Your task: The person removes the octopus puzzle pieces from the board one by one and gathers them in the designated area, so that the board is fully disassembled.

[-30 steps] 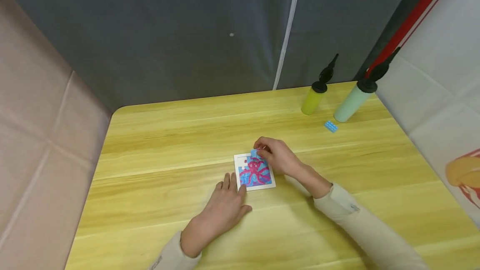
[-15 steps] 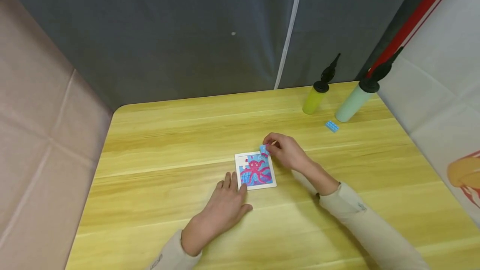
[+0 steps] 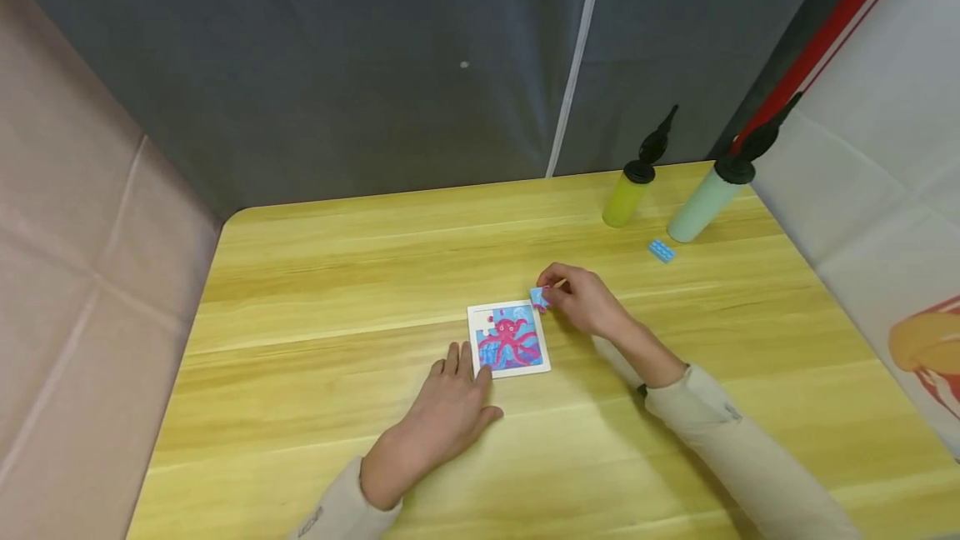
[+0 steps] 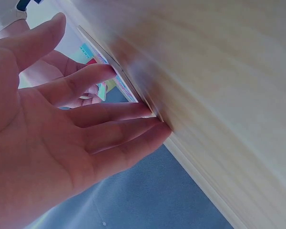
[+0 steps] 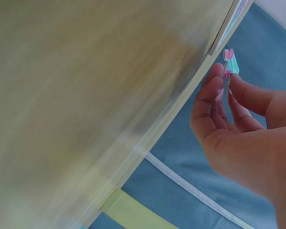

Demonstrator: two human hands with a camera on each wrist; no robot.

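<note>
A square jigsaw puzzle [image 3: 512, 342] with a pink octopus on blue lies in a white frame on the table. Its upper left corner shows a bare white gap. My left hand [image 3: 448, 411] lies flat with straight fingers, the fingertips touching the frame's left and lower left edge; the left wrist view shows these fingers [image 4: 124, 138] extended against the board and tabletop. Beyond the frame's upper right corner, my right hand [image 3: 588, 302] pinches a blue and pink puzzle piece [image 3: 538, 298] between thumb and fingers. In the right wrist view that puzzle piece [image 5: 231, 62] is held above the tabletop.
A light blue toy brick [image 3: 662, 251] lies to the right on the wooden table [image 3: 315, 290]. Behind it stand a yellow-green hand pump [image 3: 624, 200] and a pale green hand pump [image 3: 703, 205], both with black tops. A dark curtain [image 3: 337, 73] borders the back.
My right hand has drawn the puzzle piece away from the puzzle's top, to the right and slightly back, beyond the frame's corner. The left hand has stayed in place.
</note>
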